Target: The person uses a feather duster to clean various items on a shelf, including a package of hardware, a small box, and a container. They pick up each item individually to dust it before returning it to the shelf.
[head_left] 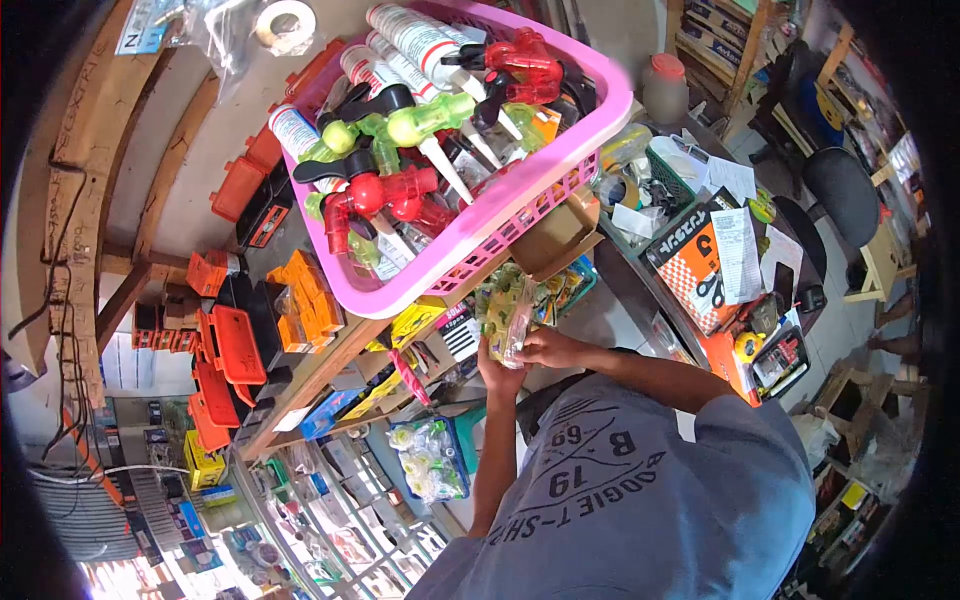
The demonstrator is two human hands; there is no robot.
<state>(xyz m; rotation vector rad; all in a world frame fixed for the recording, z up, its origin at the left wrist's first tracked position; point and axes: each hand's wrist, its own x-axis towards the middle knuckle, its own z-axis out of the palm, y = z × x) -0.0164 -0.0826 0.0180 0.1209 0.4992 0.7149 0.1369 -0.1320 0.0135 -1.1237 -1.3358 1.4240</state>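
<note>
A clear plastic bag (505,312) with green and yellowish pieces inside is up in front of my chest. My left hand (500,370) grips it from below, fingers wrapped round its lower end. At its lower right side, my right hand (550,347) has its fingers closed on the plastic. The exact kind of the pieces in the bag is too small to make out. Just beyond the bag stands an open cardboard box (555,240). Above it is a pink basket (450,250) with red taps (385,195), green taps (415,122) and white tubes with nozzles (415,45).
Orange boxes (305,300) and red-lidded cases (238,345) line the left shelf. Papers (738,255) and a tape measure (747,346) lie on the right-hand table. A blue tray (462,455) with bagged items sits low down. A black chair (842,195) stands far right.
</note>
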